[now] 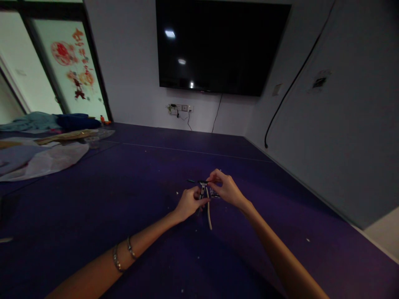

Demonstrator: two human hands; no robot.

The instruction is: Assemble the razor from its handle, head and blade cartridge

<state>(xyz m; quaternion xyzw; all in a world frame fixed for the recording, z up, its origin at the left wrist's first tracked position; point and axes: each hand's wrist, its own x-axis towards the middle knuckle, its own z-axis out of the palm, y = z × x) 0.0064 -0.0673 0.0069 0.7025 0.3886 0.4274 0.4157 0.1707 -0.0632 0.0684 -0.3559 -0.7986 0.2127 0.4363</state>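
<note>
My left hand (189, 203) is closed around a small silver-and-black metal piece (202, 191), which stands roughly upright between thumb and fingers. Across its top runs a thin dark rod (191, 181). My right hand (226, 187) pinches the rod's right end between thumb and fingertips. Just beneath my hands, a pale, slightly curved cord-like strip (209, 216) extends toward me; its upper end is near my left thumb. A small dark-and-silver part (214, 193) shows below my right fingers. The exact kind of these small things is too dim to make out.
The purple floor-like surface (131, 199) carries small pale scraps. Plastic sheets (59, 160) and folded cloth (77, 121) lie at the left. A television (218, 50) hangs above wall sockets (183, 108). A black cable (288, 89) runs down the right wall.
</note>
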